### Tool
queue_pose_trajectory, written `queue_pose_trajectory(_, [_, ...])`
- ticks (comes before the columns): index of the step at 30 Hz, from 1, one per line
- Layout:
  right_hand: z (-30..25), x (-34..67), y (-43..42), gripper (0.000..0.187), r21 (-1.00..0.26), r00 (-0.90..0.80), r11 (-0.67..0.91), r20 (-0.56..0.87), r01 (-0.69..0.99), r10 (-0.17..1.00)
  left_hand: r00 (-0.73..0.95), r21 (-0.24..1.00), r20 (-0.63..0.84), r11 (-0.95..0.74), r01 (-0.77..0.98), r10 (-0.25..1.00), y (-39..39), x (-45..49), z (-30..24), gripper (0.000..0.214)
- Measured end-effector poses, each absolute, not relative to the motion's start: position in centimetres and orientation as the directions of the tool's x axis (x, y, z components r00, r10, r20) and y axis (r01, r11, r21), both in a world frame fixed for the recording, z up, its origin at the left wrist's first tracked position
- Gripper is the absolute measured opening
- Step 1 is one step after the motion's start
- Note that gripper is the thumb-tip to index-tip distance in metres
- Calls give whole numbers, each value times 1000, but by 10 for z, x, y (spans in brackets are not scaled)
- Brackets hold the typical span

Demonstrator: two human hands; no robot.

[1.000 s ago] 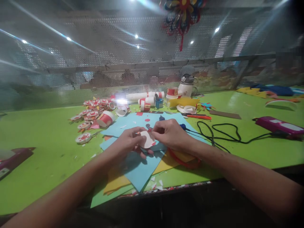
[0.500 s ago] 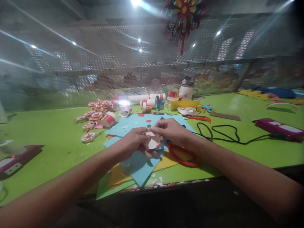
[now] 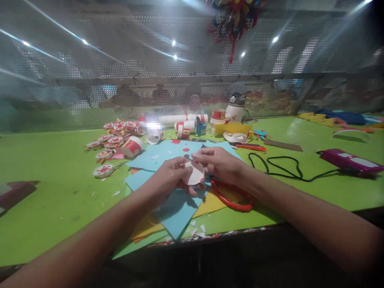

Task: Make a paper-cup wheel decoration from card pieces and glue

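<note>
My left hand (image 3: 172, 176) is closed on a white paper disc (image 3: 194, 173), with the thumb lying across its left side and fingers beneath it. Bits of red show at the disc's lower edge. My right hand (image 3: 217, 162) pinches thumb and forefinger together at the disc's top edge; whatever is between those fingertips is too small to make out. Under both hands lie overlapping sheets of light blue paper (image 3: 177, 218) and yellow paper (image 3: 210, 204). A red loop (image 3: 232, 199), resembling a scissors handle, rests below my right wrist.
Red-and-white paper discs (image 3: 115, 140) are heaped at the left by a paper cup (image 3: 133, 147). Behind stand more cups (image 3: 218, 116) and a bottle (image 3: 235, 108). At the right, a purple power strip (image 3: 349, 162) trails a black cord (image 3: 295, 176). Scraps litter the front edge.
The view has shifted slightly. The white disc now faces me more fully, and my right fingertips have moved a little to the right along its top edge.
</note>
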State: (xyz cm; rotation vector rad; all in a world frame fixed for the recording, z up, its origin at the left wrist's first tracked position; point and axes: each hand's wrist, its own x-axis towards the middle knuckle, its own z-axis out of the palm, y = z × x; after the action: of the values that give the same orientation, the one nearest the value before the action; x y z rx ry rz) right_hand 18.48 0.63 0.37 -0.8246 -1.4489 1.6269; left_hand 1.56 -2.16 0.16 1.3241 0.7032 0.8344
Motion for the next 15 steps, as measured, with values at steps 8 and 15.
queue_pose_trajectory(8, [10,183,0,20,-974,-551,-84,47,-210,833,520,998,58,-32,-59,852,-22,14,-1,23])
queue_pose_trajectory(15, [12,182,-4,18,-972,-562,-41,99,-232,821,563,992,58,16,-125,824,-25,13,4,21])
